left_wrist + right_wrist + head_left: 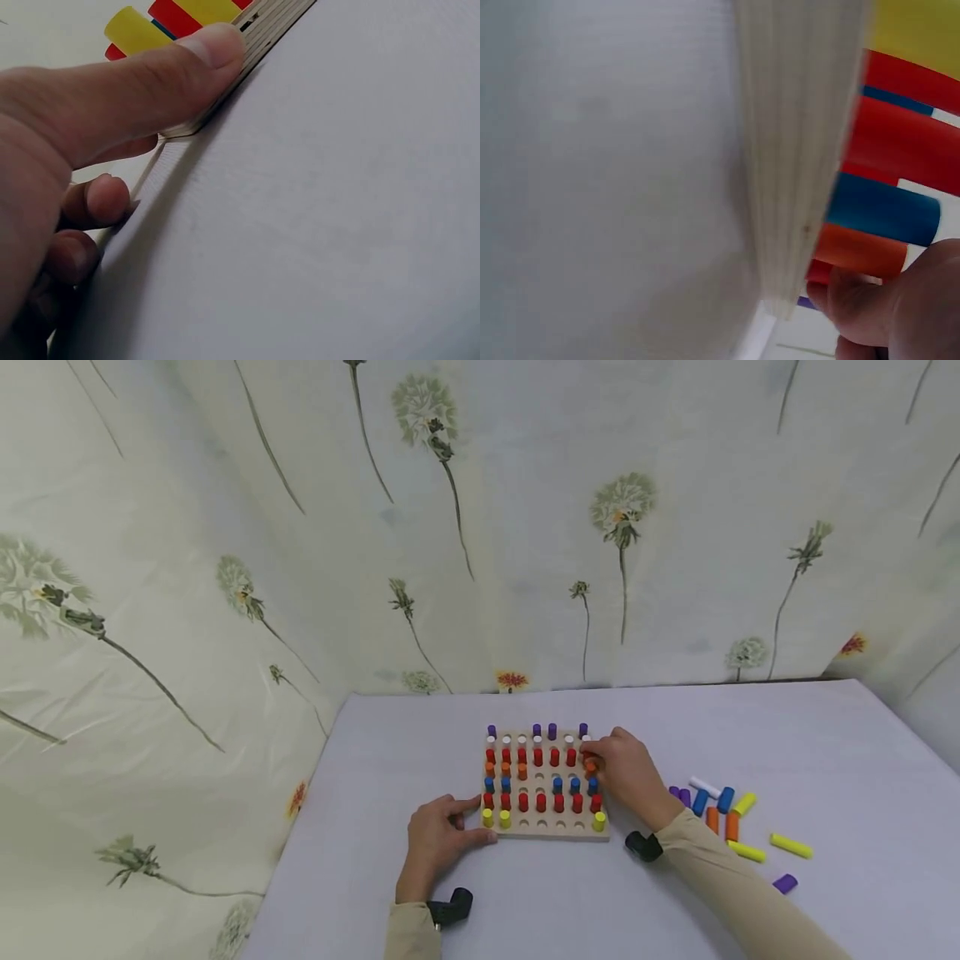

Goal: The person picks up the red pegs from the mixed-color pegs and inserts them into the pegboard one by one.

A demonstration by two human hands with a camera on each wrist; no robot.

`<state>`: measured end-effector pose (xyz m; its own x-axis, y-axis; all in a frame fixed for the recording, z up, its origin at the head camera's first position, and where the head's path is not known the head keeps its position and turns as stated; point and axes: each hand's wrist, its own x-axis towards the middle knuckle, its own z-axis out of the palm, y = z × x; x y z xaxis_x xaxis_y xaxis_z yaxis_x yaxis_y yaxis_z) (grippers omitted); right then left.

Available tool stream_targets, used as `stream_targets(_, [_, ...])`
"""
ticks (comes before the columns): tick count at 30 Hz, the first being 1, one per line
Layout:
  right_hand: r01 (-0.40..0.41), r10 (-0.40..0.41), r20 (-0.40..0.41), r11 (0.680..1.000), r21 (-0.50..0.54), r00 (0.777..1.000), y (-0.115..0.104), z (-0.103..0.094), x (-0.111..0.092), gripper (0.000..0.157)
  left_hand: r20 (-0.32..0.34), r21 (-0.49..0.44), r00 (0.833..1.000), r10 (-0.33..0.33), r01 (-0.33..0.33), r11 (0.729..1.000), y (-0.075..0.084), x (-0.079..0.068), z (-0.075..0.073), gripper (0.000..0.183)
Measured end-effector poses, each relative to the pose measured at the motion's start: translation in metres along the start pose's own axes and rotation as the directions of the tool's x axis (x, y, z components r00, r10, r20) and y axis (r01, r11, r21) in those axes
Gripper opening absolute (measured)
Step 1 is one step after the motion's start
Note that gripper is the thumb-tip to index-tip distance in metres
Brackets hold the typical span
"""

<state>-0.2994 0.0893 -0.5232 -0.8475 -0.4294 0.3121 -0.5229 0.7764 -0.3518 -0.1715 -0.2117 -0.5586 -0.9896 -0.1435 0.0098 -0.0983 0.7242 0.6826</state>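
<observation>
A wooden pegboard (551,837) stands on the table with rows of coloured pegs in its holes. At its near left corner, my left hand (438,837) grips the edge, thumb (214,49) on the near side and a finger along the left side. My right hand (626,770) is over the board's right edge. Its thumb and finger pinch a red peg (819,271) at the right end of the far red row, just beyond an orange peg (862,251); the hand mostly hides it. Yellow pegs (487,817) fill part of the nearest row, and purple pegs (552,731) part of the farthest.
Right of the board lie loose pegs: a white peg (705,788), an orange peg (732,826), a yellow peg (791,846), a purple peg (785,883) and several others. A flower-printed cloth (525,568) hangs behind the pale tabletop (555,910).
</observation>
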Motion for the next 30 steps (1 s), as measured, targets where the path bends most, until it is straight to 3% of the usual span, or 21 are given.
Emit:
stream_targets(7, [-0.014, 0.014, 0.04, 1.0, -0.004, 0.999, -0.002, 0.002, 0.0, 0.023, -0.003, 0.009, 1.0, 0.016, -0.016, 1.0, -0.002, -0.005, -0.003, 0.062])
stream_targets(20, [-0.042, 0.041, 0.076, 0.999, 0.019, 0.996, 0.005, -0.002, 0.014, 0.029, -0.031, 0.014, 0.999, 0.038, -0.037, 0.999, 0.004, 0.004, -0.006, 0.061])
stream_targets(30, [-0.051, 0.052, 0.089, 0.999, -0.009, 0.995, 0.002, -0.002, 0.004, 0.03, -0.024, 0.018, 1.0, 0.013, -0.013, 1.0, 0.002, -0.003, -0.001, 0.061])
